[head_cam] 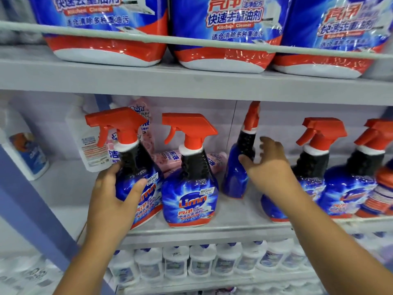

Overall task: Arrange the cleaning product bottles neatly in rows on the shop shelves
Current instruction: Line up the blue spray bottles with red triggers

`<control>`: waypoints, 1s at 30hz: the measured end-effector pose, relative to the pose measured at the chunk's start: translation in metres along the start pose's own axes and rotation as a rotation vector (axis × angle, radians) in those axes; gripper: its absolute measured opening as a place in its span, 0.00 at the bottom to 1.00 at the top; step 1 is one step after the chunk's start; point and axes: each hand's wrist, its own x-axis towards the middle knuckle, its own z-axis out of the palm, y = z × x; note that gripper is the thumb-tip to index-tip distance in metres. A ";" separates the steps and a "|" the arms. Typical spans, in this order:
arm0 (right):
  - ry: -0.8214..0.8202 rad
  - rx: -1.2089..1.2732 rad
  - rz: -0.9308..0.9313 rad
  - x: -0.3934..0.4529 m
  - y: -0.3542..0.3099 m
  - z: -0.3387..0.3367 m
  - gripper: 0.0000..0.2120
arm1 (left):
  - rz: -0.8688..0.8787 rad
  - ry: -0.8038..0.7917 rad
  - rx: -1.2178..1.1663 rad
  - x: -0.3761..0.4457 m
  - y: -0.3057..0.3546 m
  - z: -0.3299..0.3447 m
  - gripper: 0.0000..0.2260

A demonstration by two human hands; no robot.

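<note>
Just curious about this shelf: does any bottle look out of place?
Yes. One spray bottle sits further back, turned sideways, out of the front row; the right hand reaches for it. The bottle that the left hand grips is tilted.

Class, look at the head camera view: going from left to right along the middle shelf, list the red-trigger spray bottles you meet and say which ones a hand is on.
Tilted spray bottle gripped by the left hand → upright Limn bottle → set-back bottle with the right hand at its neck → bottle behind the right forearm → rightmost spray bottle.
</note>
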 end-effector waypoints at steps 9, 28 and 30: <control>-0.392 0.379 -0.200 -0.033 -0.079 0.038 0.17 | -0.014 -0.018 0.007 0.002 0.000 -0.001 0.24; -0.170 0.208 -0.154 -0.027 -0.002 -0.034 0.18 | -0.007 -0.289 -0.267 -0.015 0.027 0.024 0.21; -0.153 0.211 -0.149 -0.031 -0.002 -0.031 0.18 | 0.022 -0.289 -0.257 -0.021 0.036 0.034 0.22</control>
